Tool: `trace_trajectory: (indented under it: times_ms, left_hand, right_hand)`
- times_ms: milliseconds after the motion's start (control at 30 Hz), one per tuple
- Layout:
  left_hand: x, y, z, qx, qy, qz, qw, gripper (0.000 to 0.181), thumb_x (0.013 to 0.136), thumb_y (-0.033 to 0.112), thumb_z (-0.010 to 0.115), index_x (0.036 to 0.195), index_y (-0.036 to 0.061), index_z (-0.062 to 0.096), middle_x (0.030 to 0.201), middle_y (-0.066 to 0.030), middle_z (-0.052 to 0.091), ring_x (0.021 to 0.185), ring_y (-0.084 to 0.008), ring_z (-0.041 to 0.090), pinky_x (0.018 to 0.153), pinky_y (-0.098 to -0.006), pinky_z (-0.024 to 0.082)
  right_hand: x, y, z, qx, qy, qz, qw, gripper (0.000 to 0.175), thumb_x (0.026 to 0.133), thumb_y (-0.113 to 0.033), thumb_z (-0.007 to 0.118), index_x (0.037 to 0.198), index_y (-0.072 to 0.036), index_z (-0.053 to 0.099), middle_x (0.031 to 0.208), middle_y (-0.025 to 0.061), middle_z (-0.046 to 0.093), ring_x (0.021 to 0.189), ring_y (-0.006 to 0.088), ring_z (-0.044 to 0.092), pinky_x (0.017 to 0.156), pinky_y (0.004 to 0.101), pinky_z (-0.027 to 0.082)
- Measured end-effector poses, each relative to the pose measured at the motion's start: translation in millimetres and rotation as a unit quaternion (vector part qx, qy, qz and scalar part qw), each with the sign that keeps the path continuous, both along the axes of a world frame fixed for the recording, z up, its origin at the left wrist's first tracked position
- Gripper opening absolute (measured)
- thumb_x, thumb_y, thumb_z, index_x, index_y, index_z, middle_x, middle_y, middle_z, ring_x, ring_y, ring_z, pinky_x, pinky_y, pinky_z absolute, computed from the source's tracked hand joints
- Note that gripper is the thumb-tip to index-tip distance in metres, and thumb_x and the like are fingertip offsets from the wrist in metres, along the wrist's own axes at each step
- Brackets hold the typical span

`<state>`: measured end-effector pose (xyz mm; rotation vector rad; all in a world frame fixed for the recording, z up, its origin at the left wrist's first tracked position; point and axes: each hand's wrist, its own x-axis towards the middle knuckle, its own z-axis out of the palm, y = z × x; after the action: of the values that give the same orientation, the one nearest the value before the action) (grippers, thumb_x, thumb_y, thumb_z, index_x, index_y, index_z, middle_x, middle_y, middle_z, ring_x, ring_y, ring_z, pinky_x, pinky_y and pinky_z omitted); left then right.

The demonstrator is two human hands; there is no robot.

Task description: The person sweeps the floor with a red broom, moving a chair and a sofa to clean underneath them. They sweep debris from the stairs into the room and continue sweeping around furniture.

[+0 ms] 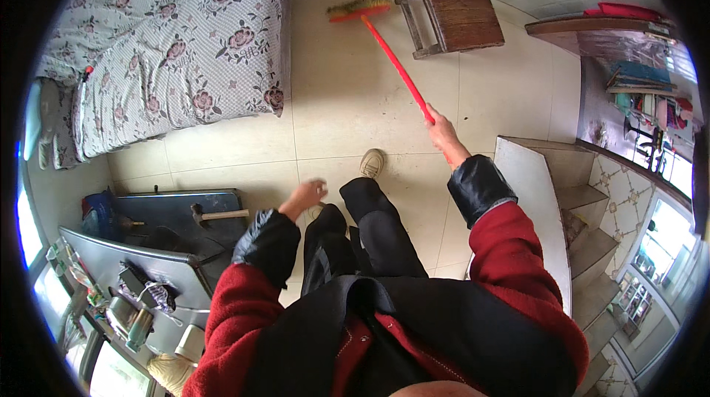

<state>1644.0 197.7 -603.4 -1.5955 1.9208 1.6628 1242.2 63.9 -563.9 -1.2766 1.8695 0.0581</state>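
My right hand [442, 131] grips the red handle of a broom [400, 72]. The handle slants away to the far left, and the broom head [359, 10], red with dark and yellowish bristles, rests on the tiled floor [360, 97] beside a wooden chair [461, 15]. My left hand [307, 195] hangs in front of my left thigh with nothing in it. It is slightly blurred, its fingers loosely bent and apart. Small dark specks lie on the tiles between the broom and my feet.
A sofa or bed with a floral cover [183, 53] stands at the left. A hammer [219, 214] lies on a low dark table [177, 200], near a cluttered grey table [138, 250]. At the right are a staircase [577, 197] with a white side panel [527, 203] and a wooden shelf [599, 25].
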Motion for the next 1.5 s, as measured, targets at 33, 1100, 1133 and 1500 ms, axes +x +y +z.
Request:
trace_trajectory:
  times_ms: [33,1100,1133,1500]
  left_hand:
    - [2.6,21.5,13.7,0.042,-0.014,-0.014,0.999,0.041,0.083,0.034,0.057,0.112,0.0048,0.059,0.094,-0.0154,0.065,0.087,-0.0326,0.062,0.076,-0.0388,0.049]
    - [-146.7,-538.1,135.5,-0.264,0.104,0.057,0.957,0.031,0.086,0.021,0.058,0.104,-0.0036,0.059,0.082,-0.0109,0.062,0.072,-0.0220,0.058,0.065,-0.0344,0.047]
    - [-181.7,-551.6,154.5,-0.344,0.116,0.043,0.931,0.033,0.086,0.022,0.057,0.106,-0.0047,0.058,0.086,-0.0136,0.061,0.075,-0.0238,0.058,0.070,-0.0354,0.047]
    - [-358.3,-730.5,196.3,-0.237,0.168,-0.029,0.957,0.089,0.075,0.057,0.065,0.133,-0.0045,0.037,0.128,-0.0249,0.048,0.119,-0.0329,0.048,0.095,-0.0376,0.040]
  right_hand:
    - [-9.3,12.6,4.5,-0.015,0.014,0.040,0.999,0.055,0.088,-0.024,0.050,0.140,-0.028,0.033,0.093,0.0216,0.062,0.086,0.0391,0.061,0.074,0.0470,0.048]
    - [-156.6,106.1,288.5,0.133,0.245,-0.084,0.957,0.019,0.080,-0.014,0.053,0.089,-0.005,0.068,0.084,0.0149,0.068,0.080,0.0305,0.067,0.067,0.0403,0.054]
    - [-151.4,102.0,292.3,0.158,0.246,-0.103,0.951,0.020,0.080,-0.013,0.053,0.090,-0.006,0.068,0.084,0.0149,0.068,0.080,0.0304,0.067,0.067,0.0402,0.054]
    - [-127.3,-12.3,319.0,0.161,0.247,-0.111,0.949,0.018,0.082,-0.012,0.051,0.095,-0.012,0.063,0.081,0.0132,0.067,0.076,0.0311,0.066,0.066,0.0420,0.052]
